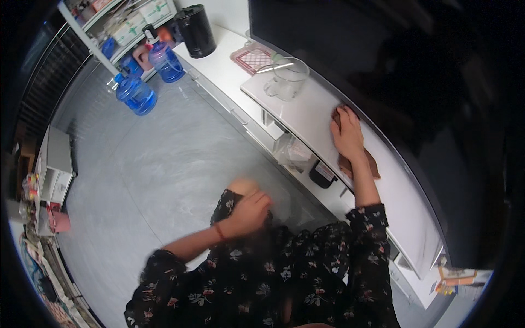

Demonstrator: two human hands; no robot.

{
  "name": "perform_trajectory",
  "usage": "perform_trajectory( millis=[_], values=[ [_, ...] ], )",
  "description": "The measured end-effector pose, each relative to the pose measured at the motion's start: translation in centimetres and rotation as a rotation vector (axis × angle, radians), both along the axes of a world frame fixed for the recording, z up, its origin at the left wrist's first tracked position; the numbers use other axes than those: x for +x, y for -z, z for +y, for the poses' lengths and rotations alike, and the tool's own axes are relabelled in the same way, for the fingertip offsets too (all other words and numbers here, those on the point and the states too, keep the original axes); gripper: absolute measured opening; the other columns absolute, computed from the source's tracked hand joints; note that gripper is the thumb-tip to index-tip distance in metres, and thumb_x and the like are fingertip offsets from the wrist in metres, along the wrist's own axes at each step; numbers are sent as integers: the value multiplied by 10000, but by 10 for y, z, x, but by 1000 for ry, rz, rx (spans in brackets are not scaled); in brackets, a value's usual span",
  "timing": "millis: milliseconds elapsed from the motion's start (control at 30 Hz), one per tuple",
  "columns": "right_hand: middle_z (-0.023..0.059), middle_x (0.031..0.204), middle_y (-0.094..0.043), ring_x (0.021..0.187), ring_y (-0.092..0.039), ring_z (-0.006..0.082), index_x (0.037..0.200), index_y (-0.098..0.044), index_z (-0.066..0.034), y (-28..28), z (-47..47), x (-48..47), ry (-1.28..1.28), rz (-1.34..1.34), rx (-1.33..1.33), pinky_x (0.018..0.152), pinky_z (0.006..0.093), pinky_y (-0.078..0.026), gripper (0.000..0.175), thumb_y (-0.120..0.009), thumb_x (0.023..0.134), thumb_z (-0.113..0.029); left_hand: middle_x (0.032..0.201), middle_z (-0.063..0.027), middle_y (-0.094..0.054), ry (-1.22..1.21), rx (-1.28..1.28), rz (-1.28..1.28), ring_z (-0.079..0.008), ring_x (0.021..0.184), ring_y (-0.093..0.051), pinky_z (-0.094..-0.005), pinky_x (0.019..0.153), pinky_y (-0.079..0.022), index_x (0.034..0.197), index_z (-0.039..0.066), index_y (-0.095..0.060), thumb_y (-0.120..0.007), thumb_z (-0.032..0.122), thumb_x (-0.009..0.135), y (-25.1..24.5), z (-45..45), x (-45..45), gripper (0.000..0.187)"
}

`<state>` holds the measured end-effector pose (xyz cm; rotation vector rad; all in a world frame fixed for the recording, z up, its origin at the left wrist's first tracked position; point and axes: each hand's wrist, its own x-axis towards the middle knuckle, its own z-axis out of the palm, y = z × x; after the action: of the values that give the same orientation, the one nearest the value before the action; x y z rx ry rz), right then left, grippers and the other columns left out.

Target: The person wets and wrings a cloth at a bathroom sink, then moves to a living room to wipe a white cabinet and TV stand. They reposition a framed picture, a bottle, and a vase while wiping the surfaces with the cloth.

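Observation:
My right hand [348,133] rests on a folded brown cloth [370,162] on the raised white top board [393,197] of a TV stand, close to the television's lower edge. Bits of the cloth show beyond my fingertips and under my wrist. In front of my body, my left hand [251,210] hangs over my lap with its fingers curled and nothing visible in it. A red band circles that wrist. Farther along the same board stands a clear glass vessel [290,76] with smaller clear glassware [272,87] beside it.
The large dark television [369,53] runs along the board's back. A black canister [197,33] and a red-white checked mat [252,59] lie farther left. Blue water bottles [137,96] stand on the grey floor [156,164]. A black box [322,174] sits in the lower shelf.

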<state>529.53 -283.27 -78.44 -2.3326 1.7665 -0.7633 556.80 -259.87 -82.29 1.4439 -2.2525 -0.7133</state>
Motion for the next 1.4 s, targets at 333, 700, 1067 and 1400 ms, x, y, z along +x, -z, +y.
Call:
perform_trajectory(
  millis=[333, 700, 1067, 1400],
  values=[
    [191, 1454, -443, 1312, -440, 383, 1396, -469, -41, -18, 5, 9, 0, -9, 53, 1107, 435, -355, 533, -606, 918, -234, 1415, -58, -508, 493, 98, 50, -278, 1380, -385, -545, 1126, -247, 1271, 149, -613, -633, 266, 862, -64, 0, 67, 425],
    [259, 1411, -440, 1305, -406, 439, 1356, -454, 25, -22, -1, 24, 60, 145, 80, 1114, 511, -308, 459, -559, 934, -122, 1283, -56, -600, 303, 433, 228, -228, 1266, -490, -473, 1099, -300, 1133, 128, -676, -617, 199, 860, -156, 116, 62, 288],
    [140, 1275, -587, 1177, -565, 269, 1210, -561, -3, -76, 127, 184, -477, -527, 808, 1029, 396, -437, 252, -509, 994, -121, 1125, -45, -564, 141, 554, -189, -203, 1170, -511, -447, 1005, -343, 1040, 140, -614, -587, 214, 822, -175, 289, 4, 232],
    [136, 1383, -548, 1246, -548, 284, 1402, -471, -12, -444, 284, 281, -413, -1789, 1824, 1076, 445, -432, 498, -510, 998, -301, 954, -197, -704, -759, 491, 137, -377, 897, -673, -439, 820, -530, 963, 15, -710, -559, 184, 929, -381, 336, 53, 229]
  ],
)
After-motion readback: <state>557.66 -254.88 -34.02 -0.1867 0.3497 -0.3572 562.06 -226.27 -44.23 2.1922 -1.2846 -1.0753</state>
